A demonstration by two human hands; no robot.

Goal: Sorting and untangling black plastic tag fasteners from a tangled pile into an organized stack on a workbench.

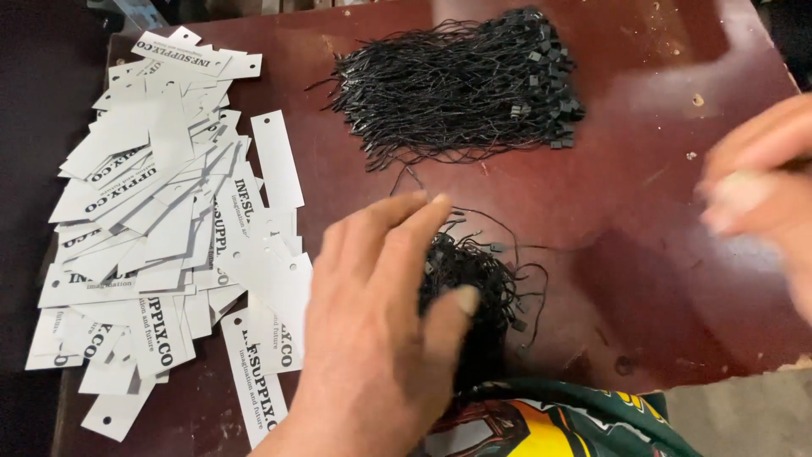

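The small clump of black strings [478, 283] lies on the dark red table [643, 279] close to you, just right of your left hand [372, 338] and partly under its fingers. That hand is much the nearer one: palm down, fingers loosely spread, thumb tip resting on the clump's near edge, index and middle fingers reaching over its far-left side. It pinches nothing that I can see. The clump has no clear long axis; loose ends trail right and away.

Your right hand [765, 182] hovers well off to the right, blurred, fingers bunched together; whether they hold a string I cannot tell.

Left of you spreads the heap of white paper tags [161, 228]. Farther back lies the large bundle of black strings [461, 85], running left to right.
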